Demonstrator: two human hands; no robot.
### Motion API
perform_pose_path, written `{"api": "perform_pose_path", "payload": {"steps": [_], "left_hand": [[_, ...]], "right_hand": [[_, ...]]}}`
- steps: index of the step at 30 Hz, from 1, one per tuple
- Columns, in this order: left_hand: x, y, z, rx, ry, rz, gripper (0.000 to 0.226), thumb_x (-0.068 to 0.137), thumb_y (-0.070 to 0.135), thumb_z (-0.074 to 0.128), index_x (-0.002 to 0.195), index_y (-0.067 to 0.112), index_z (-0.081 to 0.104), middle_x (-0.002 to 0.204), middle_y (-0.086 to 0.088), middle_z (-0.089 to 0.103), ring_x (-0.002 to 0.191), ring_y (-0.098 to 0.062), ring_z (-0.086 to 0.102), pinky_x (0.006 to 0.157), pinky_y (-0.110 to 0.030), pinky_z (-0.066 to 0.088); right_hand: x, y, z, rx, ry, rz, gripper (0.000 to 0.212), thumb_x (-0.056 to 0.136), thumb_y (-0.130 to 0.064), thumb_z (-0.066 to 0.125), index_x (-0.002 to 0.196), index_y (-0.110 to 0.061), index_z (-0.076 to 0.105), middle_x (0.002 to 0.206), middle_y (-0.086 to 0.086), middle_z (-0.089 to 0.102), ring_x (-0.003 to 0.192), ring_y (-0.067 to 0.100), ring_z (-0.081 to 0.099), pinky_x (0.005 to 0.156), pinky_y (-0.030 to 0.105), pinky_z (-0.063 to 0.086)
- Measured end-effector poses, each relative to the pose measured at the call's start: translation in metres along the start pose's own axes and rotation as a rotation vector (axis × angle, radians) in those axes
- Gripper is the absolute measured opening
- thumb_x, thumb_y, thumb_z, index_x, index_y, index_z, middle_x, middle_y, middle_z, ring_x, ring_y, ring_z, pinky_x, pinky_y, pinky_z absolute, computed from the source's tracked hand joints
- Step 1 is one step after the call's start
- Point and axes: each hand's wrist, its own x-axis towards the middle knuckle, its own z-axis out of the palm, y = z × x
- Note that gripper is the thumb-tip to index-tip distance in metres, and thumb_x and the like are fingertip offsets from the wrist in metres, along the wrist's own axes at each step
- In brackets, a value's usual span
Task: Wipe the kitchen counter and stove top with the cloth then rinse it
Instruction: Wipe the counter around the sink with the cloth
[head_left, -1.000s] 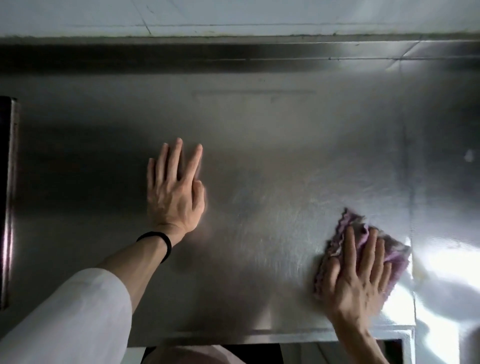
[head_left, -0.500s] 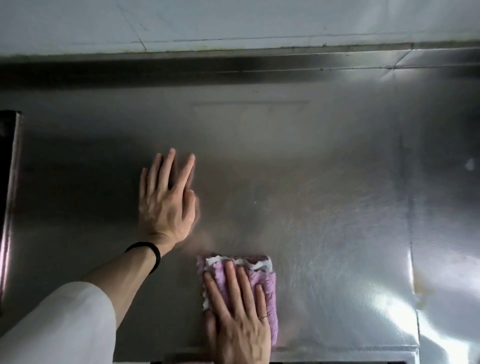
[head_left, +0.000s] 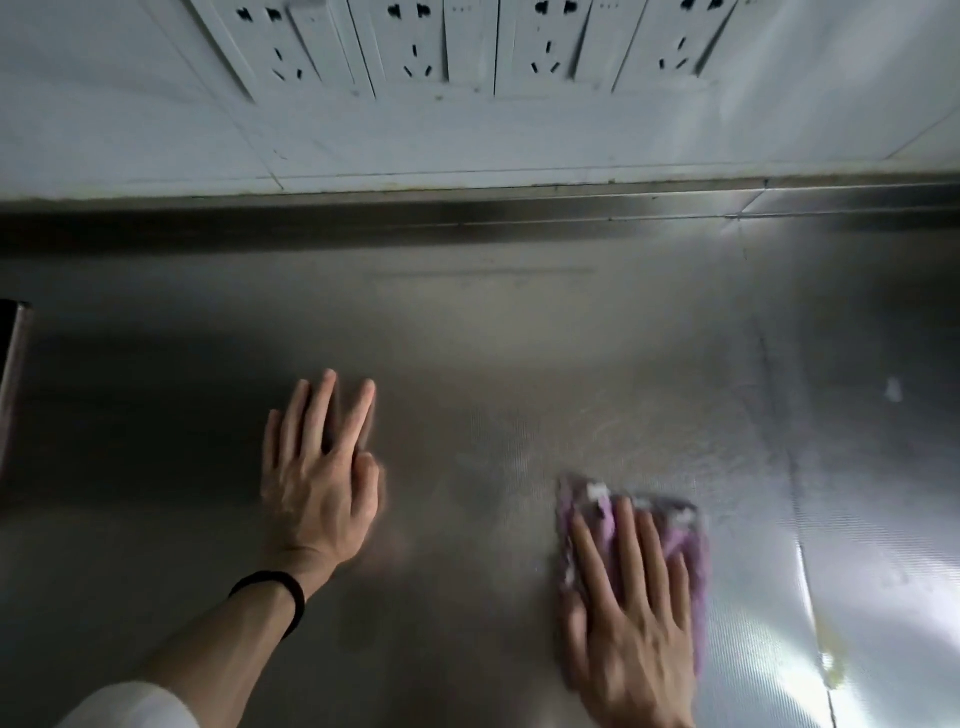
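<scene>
A folded purple cloth (head_left: 691, 540) lies flat on the stainless steel counter (head_left: 493, 364), right of centre and near the front. My right hand (head_left: 631, 613) presses on it with straight, spread fingers and hides most of it; hand and cloth are blurred. My left hand (head_left: 319, 473) rests flat on the bare steel to the left, fingers straight, a black band on its wrist. No stove top or sink shows in this view.
A steel upstand (head_left: 467, 218) runs along the back of the counter under a white tiled wall with a row of sockets (head_left: 415, 47). A dark edge (head_left: 10, 364) sits at the far left. A seam (head_left: 800, 519) crosses the steel on the right.
My right hand has slid the cloth from beside my left wrist back to the right. The view has tilted up, bringing the wall sockets in. My left hand stays planted.
</scene>
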Motion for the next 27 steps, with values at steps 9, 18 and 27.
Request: {"api": "perform_pose_path", "payload": {"steps": [9,18,27], "left_hand": [[0.0,-0.001,-0.001,0.026,-0.037,-0.001,0.071,0.092,0.034,0.038,0.163,0.032,0.03,0.173,-0.007,0.019,0.159,-0.034,0.019,0.129,-0.052,0.012],[-0.001,-0.003,-0.001,0.024,-0.052,0.002,0.07,0.092,0.039,0.038,0.161,0.028,0.037,0.173,-0.009,0.021,0.159,-0.036,0.022,0.127,-0.058,0.02],[0.001,0.0,-0.004,-0.004,-0.077,-0.002,0.074,0.09,0.037,0.039,0.163,0.029,0.032,0.173,-0.007,0.019,0.16,-0.033,0.019,0.128,-0.055,0.015]], "right_hand": [[0.212,-0.066,-0.001,0.058,-0.062,-0.085,0.066,0.107,-0.051,0.022,0.165,-0.035,-0.004,0.174,0.005,-0.009,0.16,0.026,-0.011,0.129,0.049,-0.01],[0.181,-0.135,0.022,0.048,-0.172,-0.387,0.063,0.108,-0.05,0.016,0.166,-0.03,0.0,0.173,0.002,-0.012,0.159,0.024,-0.018,0.127,0.049,-0.013],[0.255,-0.117,0.011,0.041,-0.14,-0.554,0.063,0.106,-0.054,0.017,0.165,-0.037,0.0,0.174,0.0,-0.002,0.161,0.022,-0.005,0.13,0.049,-0.004]]}}
